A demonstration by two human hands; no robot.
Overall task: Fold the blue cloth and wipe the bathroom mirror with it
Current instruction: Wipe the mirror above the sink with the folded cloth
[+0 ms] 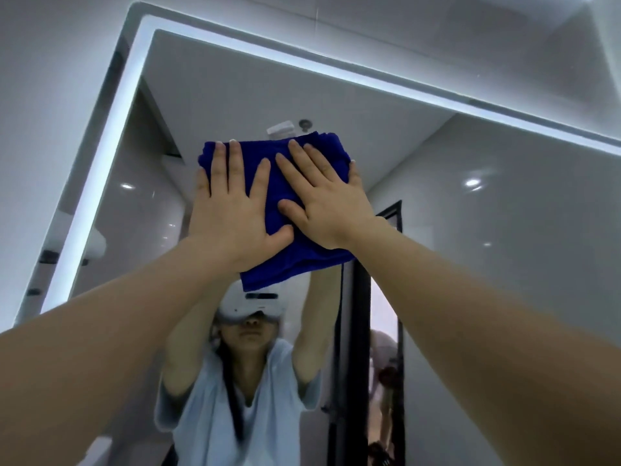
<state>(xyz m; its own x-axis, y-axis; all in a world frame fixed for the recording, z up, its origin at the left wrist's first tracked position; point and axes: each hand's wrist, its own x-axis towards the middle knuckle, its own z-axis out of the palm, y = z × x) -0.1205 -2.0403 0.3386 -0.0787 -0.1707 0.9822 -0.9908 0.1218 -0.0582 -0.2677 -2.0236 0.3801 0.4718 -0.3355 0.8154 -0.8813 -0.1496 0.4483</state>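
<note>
A: Fingers (235,166) straight and fanned apart, the left hand (232,210) and right hand (322,203) press flat on the folded blue cloth (302,260), side by side. Neither hand curls round it.

B: And where is the cloth?

A: Pinned high against the bathroom mirror (470,196), both arms raised to reach it. Its lower corner hangs free below the left hand. Behind the cloth, the glass reflects a person (242,398) in a pale shirt directly beneath it. The lit border (100,163) runs above the cloth and to its left.

B: What could go wrong?

A: Most likely a slip. Only palm pressure holds the cloth, so easing off mid-stroke could let it slide down or the fold open. The loose corner could also drag streaks.
</note>
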